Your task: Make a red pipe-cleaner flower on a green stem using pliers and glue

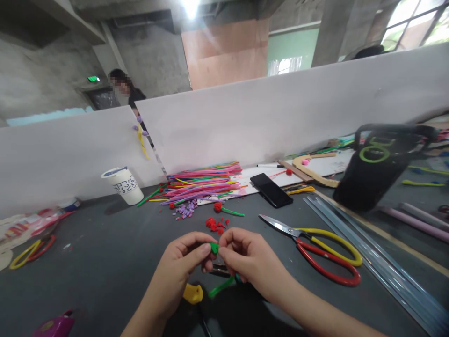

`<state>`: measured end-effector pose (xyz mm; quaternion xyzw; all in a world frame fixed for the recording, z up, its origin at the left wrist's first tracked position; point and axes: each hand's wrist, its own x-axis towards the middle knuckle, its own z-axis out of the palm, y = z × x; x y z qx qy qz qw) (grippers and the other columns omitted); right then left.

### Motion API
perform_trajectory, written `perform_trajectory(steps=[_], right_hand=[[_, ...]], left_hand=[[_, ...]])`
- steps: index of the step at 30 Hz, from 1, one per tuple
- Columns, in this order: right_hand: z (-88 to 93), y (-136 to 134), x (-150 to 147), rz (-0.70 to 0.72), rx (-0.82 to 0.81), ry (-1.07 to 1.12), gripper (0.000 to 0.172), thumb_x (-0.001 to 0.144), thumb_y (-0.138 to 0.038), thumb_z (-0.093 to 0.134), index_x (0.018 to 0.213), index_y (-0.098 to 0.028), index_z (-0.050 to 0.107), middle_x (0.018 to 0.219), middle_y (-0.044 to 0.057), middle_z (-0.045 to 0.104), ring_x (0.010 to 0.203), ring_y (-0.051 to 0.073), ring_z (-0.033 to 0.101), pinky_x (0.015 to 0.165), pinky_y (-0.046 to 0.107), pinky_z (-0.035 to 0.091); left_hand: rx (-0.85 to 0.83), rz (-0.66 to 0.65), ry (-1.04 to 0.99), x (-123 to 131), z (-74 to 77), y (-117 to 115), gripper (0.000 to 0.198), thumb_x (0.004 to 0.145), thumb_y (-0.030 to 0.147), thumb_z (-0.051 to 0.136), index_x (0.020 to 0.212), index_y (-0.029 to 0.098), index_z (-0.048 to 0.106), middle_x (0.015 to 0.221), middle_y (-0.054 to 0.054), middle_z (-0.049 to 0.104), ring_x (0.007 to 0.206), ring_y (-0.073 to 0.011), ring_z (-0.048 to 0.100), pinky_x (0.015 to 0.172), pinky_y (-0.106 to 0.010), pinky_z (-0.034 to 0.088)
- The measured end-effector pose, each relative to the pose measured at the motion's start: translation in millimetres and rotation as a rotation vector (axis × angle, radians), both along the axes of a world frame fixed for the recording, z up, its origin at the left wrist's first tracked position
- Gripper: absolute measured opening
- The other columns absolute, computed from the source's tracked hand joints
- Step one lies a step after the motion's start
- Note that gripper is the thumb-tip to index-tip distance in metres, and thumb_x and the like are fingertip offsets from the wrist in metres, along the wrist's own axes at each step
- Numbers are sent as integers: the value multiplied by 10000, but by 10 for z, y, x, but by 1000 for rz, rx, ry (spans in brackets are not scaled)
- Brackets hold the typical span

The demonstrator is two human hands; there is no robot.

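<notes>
Left hand and right hand are pinching a green stem between fingertips; squeezing unevenly could kink it or let it slip.

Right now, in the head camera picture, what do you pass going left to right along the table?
Yellow-and-red loops → paper cup → left hand → right hand → phone → scissors → black bag.
</notes>
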<state>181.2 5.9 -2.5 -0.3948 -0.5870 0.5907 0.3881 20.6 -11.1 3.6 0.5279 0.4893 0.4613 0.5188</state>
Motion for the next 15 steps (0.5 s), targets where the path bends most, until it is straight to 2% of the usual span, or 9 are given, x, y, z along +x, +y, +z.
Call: perform_trajectory(steps=[4,6,8,12,15], right_hand=[[-7,-8,11,-23,-7,13,50,715,-228,522,690,-185,515,468,-87,443,404,49,349,369,161,261],[-9,-22,12,-7,-3,13,54,725,-222,526,689,-182,519,470,-87,447,407,47,353,375,160,264],[-4,-37,14,20,12,9,65,732,-219,535,683,-179,522,472,-86,444,417,46,361,382,158,268],[14,-30,33,102,1,-8,72,746,-231,541,706,-173,530,481,-82,464,405,40,370,375,152,274],[6,-3,45,129,-46,1,128,757,-294,559,732,-172,531,496,-68,524,370,36,381,361,150,287]], left_hand=[[126,52,152,23,33,-26,141,671,142,710,779,225,748,756,8,702,700,-132,612,657,-198,470],[124,61,169,29,49,-37,79,669,145,717,713,206,740,665,14,683,652,-119,605,617,-180,461],[7,28,48,26,52,-32,13,682,193,723,671,187,719,553,26,640,521,-88,564,512,-160,432],[-266,9,-245,21,38,-6,153,633,255,776,607,140,679,487,23,611,367,-25,451,383,-123,339],[-301,24,-310,27,41,-3,162,609,244,800,626,130,687,504,15,623,380,-20,460,390,-114,338]])
